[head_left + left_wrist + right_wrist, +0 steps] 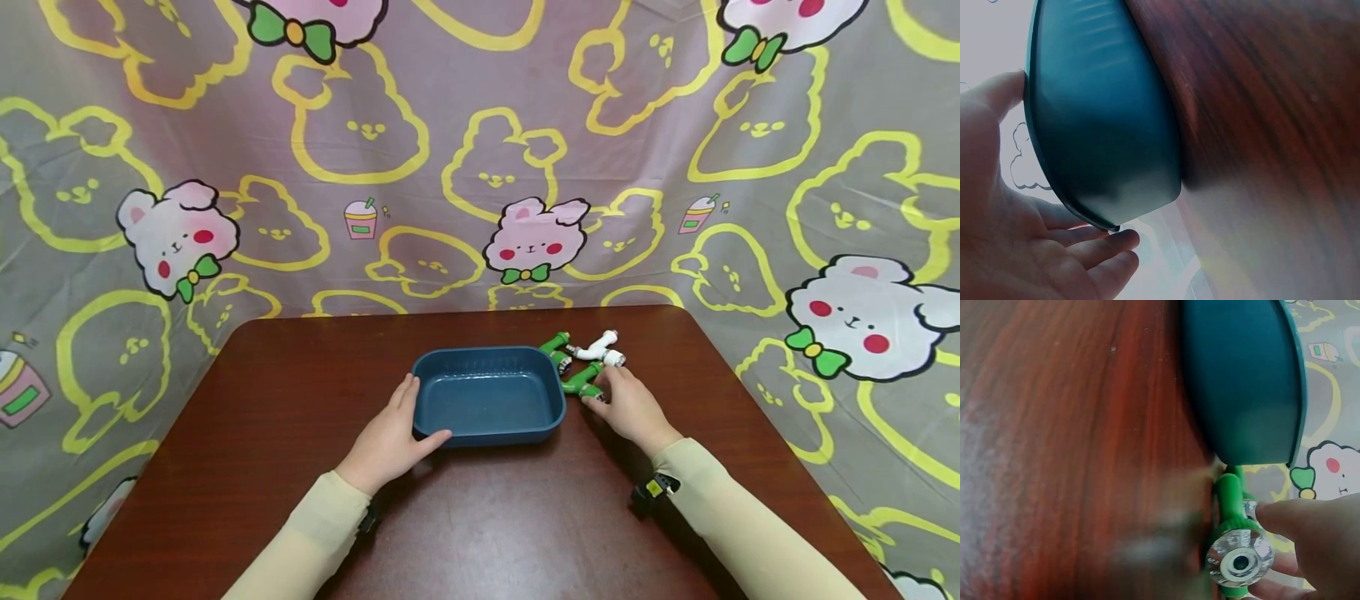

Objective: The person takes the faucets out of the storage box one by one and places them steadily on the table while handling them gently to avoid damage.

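Note:
A dark blue rectangular basin (487, 398) sits on the table. My left hand (390, 437) rests against its left end, thumb along the near rim and fingers along the side; in the left wrist view, the extended thumb and fingertips touch the basin's (1104, 112) rim. To the basin's right lies a green faucet (579, 384) with a silver end. My right hand (633, 408) pinches that faucet's (1230, 497) silver-tipped end between thumb and fingers, partly hidden in the head view. Behind it lie another green faucet (556, 342) and a white faucet (598, 345).
The brown wooden table (315, 375) carries the basin and faucets. A patterned cloth (450, 167) with cartoon animals hangs behind the table's far edge and along both sides.

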